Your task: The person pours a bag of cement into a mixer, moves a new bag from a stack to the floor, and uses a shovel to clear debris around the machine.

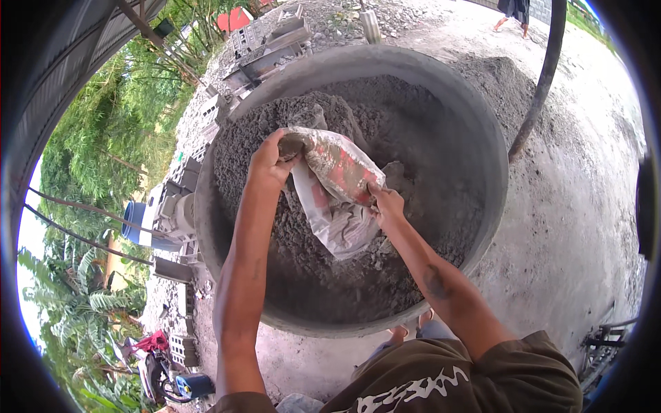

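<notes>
Between my hands hangs a white cement sack with red print and grey smears, its lower part sagging. My left hand is closed on the sack's upper left edge. On the right, my right hand pinches its other edge. Beneath the sack, heaps of grey sandy mix fill the left and middle of a large round grey mixing tub. Fine dust hazes the tub's right side. Whether anything is left inside the sack, I cannot tell.
A dark pole rises beside the tub's right rim, near a grey sand pile. Hollow blocks and a blue barrel stand at left. A motorbike is lower left. Another person's legs show far off.
</notes>
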`<action>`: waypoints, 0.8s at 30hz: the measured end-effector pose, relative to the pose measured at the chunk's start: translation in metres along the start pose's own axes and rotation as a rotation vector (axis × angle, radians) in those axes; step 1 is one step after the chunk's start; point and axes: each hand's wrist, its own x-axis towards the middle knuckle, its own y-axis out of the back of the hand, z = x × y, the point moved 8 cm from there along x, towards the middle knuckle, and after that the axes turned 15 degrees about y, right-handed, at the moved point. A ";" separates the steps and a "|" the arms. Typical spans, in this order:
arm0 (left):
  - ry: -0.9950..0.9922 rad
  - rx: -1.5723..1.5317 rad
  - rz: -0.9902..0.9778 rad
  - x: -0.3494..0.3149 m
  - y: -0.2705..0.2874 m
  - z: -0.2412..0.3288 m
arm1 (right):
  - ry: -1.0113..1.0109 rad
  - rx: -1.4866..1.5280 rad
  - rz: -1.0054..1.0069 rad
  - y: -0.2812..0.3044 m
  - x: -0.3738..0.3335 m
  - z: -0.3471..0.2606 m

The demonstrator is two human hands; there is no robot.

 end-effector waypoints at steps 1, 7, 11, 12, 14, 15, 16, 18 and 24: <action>-0.016 -0.017 0.005 0.000 0.000 0.006 | 0.068 -0.093 0.041 0.001 0.003 -0.007; -0.089 -0.024 0.030 -0.022 -0.008 0.048 | 0.459 -0.443 -0.071 -0.046 0.032 -0.131; -0.107 -0.065 0.012 -0.036 0.011 0.081 | 0.840 -0.705 -0.212 -0.130 0.043 -0.290; -0.114 -0.069 -0.012 -0.039 0.001 0.080 | 0.877 -0.617 -0.258 -0.140 0.070 -0.325; -0.164 -0.088 -0.028 -0.051 0.007 0.107 | 0.992 -0.719 -0.279 -0.175 0.064 -0.382; -0.191 -0.117 -0.071 -0.061 -0.002 0.124 | 1.086 -0.812 -0.279 -0.194 0.059 -0.421; -0.196 -0.146 -0.118 -0.071 -0.008 0.139 | 1.171 -0.904 -0.283 -0.210 0.051 -0.455; -0.304 -0.055 -0.176 -0.099 -0.019 0.183 | 1.333 -1.090 -0.316 -0.249 0.043 -0.503; -0.323 0.262 -0.260 -0.173 -0.058 0.277 | 1.806 -1.816 -0.450 -0.345 0.032 -0.595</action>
